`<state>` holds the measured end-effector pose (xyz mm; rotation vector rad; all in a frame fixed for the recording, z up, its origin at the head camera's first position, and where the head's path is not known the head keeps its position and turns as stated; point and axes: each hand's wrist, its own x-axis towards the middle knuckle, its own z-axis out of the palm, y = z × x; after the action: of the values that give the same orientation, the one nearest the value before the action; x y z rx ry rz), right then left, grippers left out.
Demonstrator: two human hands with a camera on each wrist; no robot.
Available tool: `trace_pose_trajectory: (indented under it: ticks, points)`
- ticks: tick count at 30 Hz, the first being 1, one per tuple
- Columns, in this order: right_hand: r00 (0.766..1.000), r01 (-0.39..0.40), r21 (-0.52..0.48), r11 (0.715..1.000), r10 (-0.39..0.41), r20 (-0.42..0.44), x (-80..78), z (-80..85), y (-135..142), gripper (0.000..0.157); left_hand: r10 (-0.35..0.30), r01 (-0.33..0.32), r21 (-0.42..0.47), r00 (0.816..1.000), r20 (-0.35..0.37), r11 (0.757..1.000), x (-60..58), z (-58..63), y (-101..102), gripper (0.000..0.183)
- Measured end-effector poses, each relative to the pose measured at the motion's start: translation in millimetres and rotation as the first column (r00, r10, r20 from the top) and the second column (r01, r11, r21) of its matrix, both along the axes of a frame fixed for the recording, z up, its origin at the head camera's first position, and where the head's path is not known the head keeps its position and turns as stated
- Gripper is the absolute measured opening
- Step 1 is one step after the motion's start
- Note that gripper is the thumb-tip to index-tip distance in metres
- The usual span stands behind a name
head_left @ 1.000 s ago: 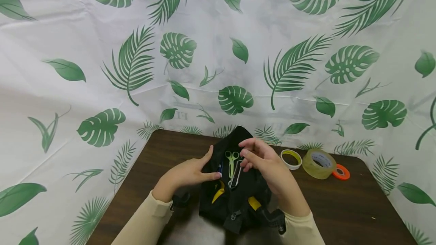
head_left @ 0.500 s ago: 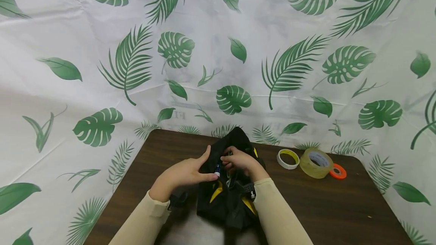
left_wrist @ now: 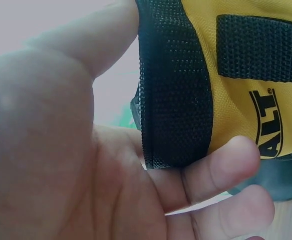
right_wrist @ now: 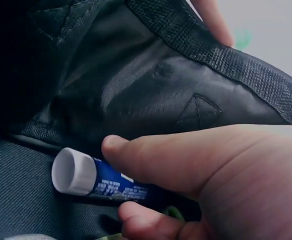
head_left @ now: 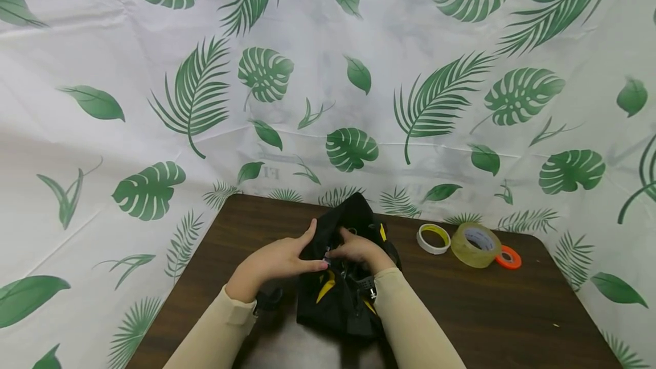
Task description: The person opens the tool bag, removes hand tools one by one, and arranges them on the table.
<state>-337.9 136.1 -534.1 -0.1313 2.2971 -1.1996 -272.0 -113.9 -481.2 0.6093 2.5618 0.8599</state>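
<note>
A black-and-yellow tool bag [head_left: 333, 315] stands open on the table. My left hand [head_left: 271, 263] grips its left rim; in the left wrist view, the thumb and fingers lie around the black webbing edge [left_wrist: 178, 100], beside a yellow panel [left_wrist: 235, 112] lettered "ALT". Inside the bag is my right hand [head_left: 361, 250]. The right wrist view shows it pinching a glue stick [right_wrist: 117, 182], blue with a white end, between thumb and fingers. The stick lies sideways against the dark lining [right_wrist: 136, 95]. A bit of green shows beneath the fingers; the rest of the contents are mostly hidden.
Right of the bag, on the dark wooden table [head_left: 461, 312], are a white tape roll [head_left: 433, 249], a wide clear tape roll [head_left: 470, 252] and a small orange roll [head_left: 514, 258]. A white leaf-print sheet [head_left: 307, 147] hangs behind the table.
My right hand has moved left and down from above the opening into the bag, reaching the glue stick. My left hand has kept its grip on the rim.
</note>
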Motion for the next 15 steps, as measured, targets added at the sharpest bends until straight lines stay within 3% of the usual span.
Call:
trace_pose_trajectory:
  ticks: [15]
  points:
    - [0.995,-0.035,0.100,0.994,0.044,-0.090,1.7,-2.7,-6.2,0.101,-0.006,0.006,0.005,1.000,-0.009,1.000,-1.4,-2.4,-0.3,0.113]
